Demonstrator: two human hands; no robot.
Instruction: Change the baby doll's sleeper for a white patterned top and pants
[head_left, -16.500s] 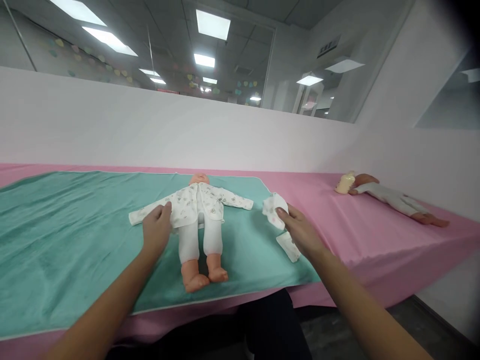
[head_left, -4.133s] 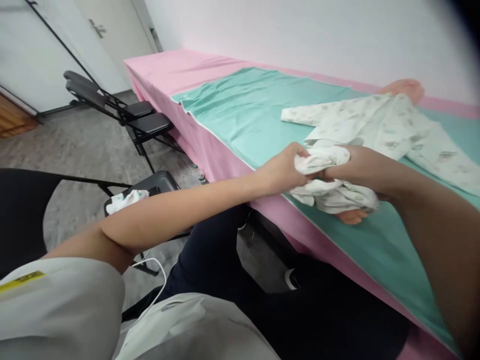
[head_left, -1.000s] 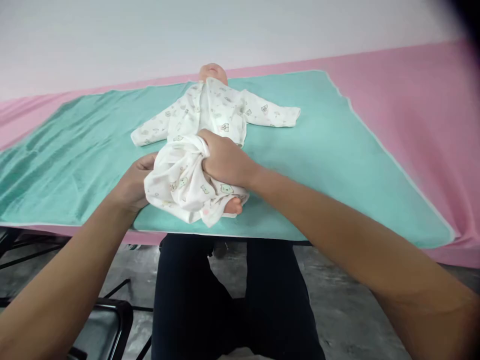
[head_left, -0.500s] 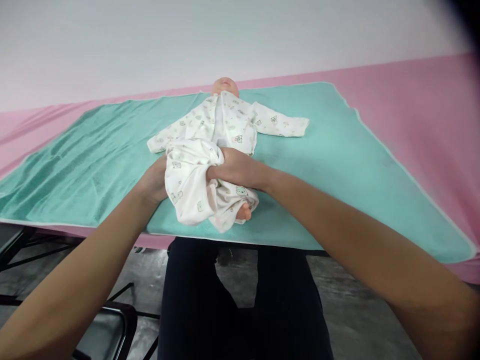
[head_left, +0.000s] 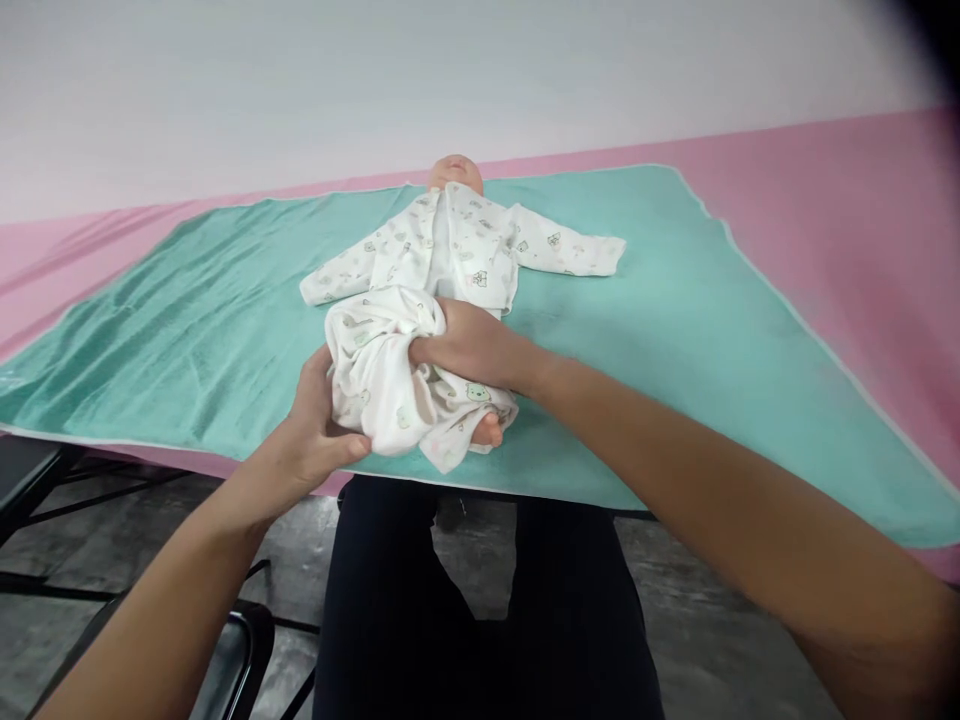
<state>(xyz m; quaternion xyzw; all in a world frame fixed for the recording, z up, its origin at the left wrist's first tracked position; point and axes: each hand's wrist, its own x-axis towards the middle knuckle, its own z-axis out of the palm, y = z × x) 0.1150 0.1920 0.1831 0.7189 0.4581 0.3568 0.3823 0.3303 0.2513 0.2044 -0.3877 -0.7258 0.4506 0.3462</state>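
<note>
A baby doll [head_left: 457, 172] lies on its back on a teal blanket [head_left: 637, 400], head toward the wall. It wears a white printed top [head_left: 480, 240] with both sleeves spread out. White printed pants [head_left: 382, 390] are bunched around its legs, and one bare foot [head_left: 487, 430] pokes out. My right hand [head_left: 472, 345] grips the bunched pants near the waist, its fingertips hidden in the folds. On the left side, my left hand [head_left: 319, 430] cups the pants with the thumb at the near edge; its other fingers are partly behind the cloth.
Pink cloth [head_left: 862, 210] covers the table under the blanket, and a white wall [head_left: 450, 80] rises behind. Below the near table edge are my dark-clad legs [head_left: 390, 600] and a black chair [head_left: 240, 650] at lower left.
My left hand has slid down and toward me along the pants, its thumb now showing at the near edge. My right hand keeps its grip in nearly the same place.
</note>
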